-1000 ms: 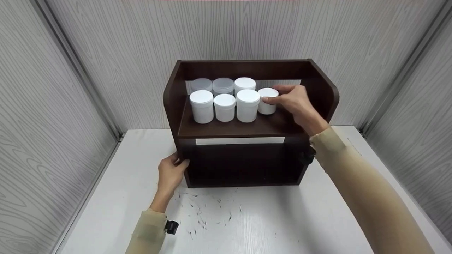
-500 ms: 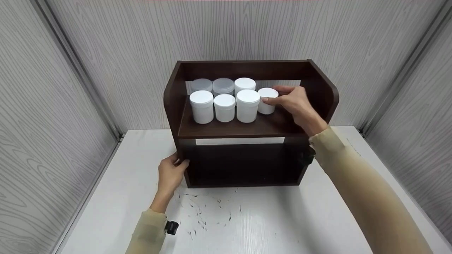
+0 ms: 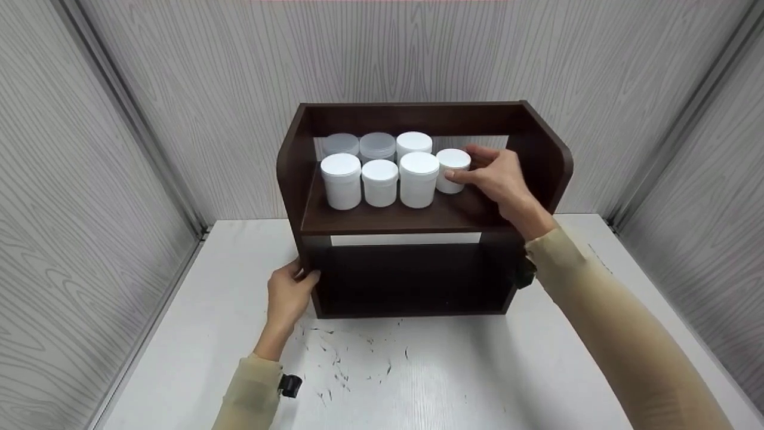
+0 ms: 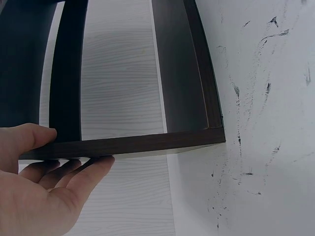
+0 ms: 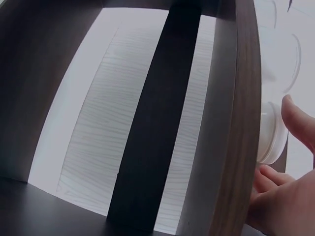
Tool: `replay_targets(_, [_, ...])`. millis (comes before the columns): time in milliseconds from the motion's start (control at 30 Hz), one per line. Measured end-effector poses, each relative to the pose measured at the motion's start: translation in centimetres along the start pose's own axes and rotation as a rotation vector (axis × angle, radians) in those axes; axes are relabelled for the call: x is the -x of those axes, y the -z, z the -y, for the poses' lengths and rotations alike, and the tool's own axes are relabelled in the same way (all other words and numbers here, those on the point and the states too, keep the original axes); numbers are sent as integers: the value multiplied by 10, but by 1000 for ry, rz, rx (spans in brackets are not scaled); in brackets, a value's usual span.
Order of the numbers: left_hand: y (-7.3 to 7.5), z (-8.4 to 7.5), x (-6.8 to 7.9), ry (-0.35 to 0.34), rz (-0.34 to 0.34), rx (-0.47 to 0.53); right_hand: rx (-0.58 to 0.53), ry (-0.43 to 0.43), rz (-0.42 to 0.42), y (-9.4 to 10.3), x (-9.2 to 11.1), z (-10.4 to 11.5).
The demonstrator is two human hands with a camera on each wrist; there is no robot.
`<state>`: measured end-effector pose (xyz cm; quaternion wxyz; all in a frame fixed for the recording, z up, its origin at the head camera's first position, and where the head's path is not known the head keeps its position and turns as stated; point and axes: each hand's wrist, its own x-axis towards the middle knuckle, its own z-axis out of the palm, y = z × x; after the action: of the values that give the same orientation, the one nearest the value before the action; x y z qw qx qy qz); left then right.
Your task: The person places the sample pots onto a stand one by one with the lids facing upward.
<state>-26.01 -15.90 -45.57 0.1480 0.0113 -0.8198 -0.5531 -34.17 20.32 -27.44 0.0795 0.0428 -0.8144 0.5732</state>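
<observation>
A dark brown two-tier shelf (image 3: 412, 226) stands on the white table. On its upper tier are several white lidded jars in two rows. My left hand (image 3: 288, 294) grips the lower left side panel, thumb inside and fingers outside, as the left wrist view (image 4: 49, 196) shows too. My right hand (image 3: 500, 179) is at the short jar (image 3: 452, 173) at the front row's right end. Its thumb lies before the jar and its fingers at the right side; the right wrist view shows the thumb extended beside the jar (image 5: 268, 132), seemingly loose.
Beside the short jar stands a tall jar (image 3: 418, 182), then a shorter jar (image 3: 380, 185) and another tall jar (image 3: 342, 184). Behind them are greyish-lidded jars (image 3: 378, 143) and a white-lidded one (image 3: 413, 142). Dark scuffs mark the table (image 3: 418, 382). Grained panels surround it.
My right hand has shifted slightly to the right, its thumb and fingertips easing away from the short jar, which stays in place. The left hand has not moved.
</observation>
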Motion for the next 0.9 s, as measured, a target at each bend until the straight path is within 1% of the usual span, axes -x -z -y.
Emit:
replay_targets(133, [-1, 1, -1, 21, -4, 17, 20, 40, -22, -1, 7, 0])
replay_targets(267, [-1, 1, -2, 25, -3, 22, 51, 97, -43, -3, 15, 0])
replay_targets(333, [-1, 1, -2, 22, -4, 18, 79, 121, -63, -3, 19, 0])
replay_targets(467, [0, 1, -2, 7, 2, 13, 171, 153, -111, -1, 26, 0])
replay_targets(567, [0, 1, -1, -1, 5, 6, 212, 172, -130, 0, 34, 0])
replay_targets(900, [0, 1, -3, 12, -2, 6, 218, 265, -142, 0, 70, 3])
